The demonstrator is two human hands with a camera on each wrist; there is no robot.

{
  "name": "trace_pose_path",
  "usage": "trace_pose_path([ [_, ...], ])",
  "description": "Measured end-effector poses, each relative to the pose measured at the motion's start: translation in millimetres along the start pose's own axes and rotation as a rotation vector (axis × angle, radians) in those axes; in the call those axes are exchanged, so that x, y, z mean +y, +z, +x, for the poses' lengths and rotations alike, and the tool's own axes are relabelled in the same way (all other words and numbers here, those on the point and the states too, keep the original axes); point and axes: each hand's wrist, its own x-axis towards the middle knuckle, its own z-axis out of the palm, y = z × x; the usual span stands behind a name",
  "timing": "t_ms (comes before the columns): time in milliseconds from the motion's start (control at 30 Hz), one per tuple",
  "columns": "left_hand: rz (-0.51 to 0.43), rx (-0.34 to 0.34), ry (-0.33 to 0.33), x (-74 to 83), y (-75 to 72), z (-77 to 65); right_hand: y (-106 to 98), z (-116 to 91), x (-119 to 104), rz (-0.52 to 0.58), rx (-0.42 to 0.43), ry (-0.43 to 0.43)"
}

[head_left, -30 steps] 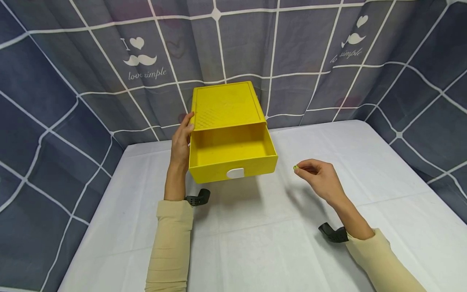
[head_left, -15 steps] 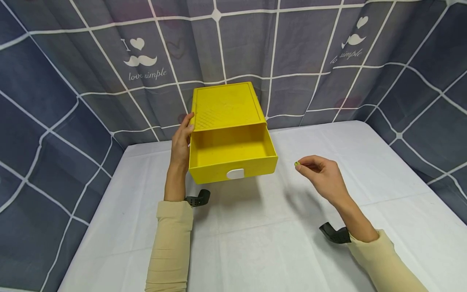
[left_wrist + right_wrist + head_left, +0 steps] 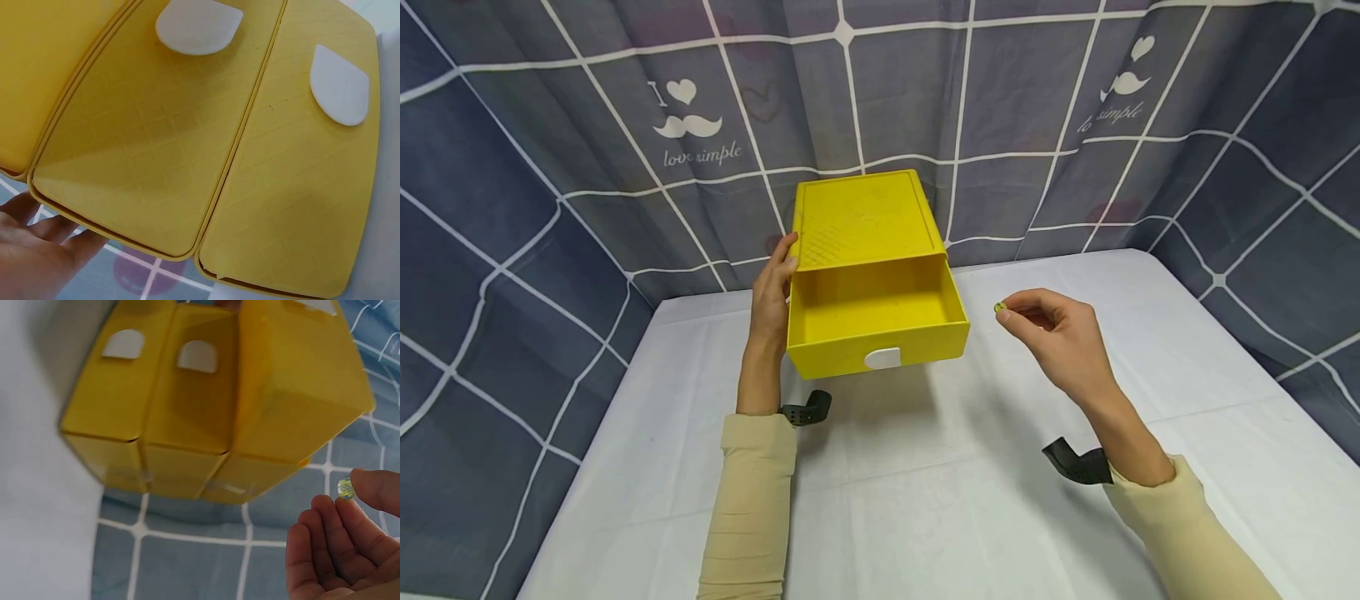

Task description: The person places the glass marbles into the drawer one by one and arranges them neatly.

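Note:
A yellow drawer unit [image 3: 865, 218] stands at the back of the table. Its top drawer [image 3: 827, 357] is pulled out and bare inside; two lower drawers [image 3: 194, 403] are closed in the right wrist view. My left hand [image 3: 769, 300] rests on the unit's left side, fingers extended along it, thumb near the top edge. To the right of the drawer, above the table, my right hand [image 3: 1066, 342] pinches a small shiny green-yellow bead [image 3: 345, 487] between thumb and index finger. The other right fingers curl loosely.
A white cloth [image 3: 880, 500] covers the table. Grey checked curtains [image 3: 1015, 92] hang behind the unit and along both sides. White tabs [image 3: 340, 86] project from the drawer fronts.
My right hand has risen in the head view, toward the back, and shifted slightly left with the bead. The left hand, unit and pulled-out drawer have stayed put.

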Motion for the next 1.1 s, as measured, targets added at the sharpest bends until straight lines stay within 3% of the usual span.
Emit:
trace_pose_path([
  [333,-0.030,-0.010,0.001,-0.3,-0.3,-0.3,5.4,14.5,-33.1,0.050,0.010,-0.129],
  [733,-0.016,-0.008,0.014,-0.9,-0.5,0.4,25.8,15.5,-49.7,0.135,-0.050,-0.181],
  [1100,-0.024,-0.011,0.007,-0.8,-0.2,-0.7,41.2,16.5,-56.1,0.147,-0.073,-0.207],
])
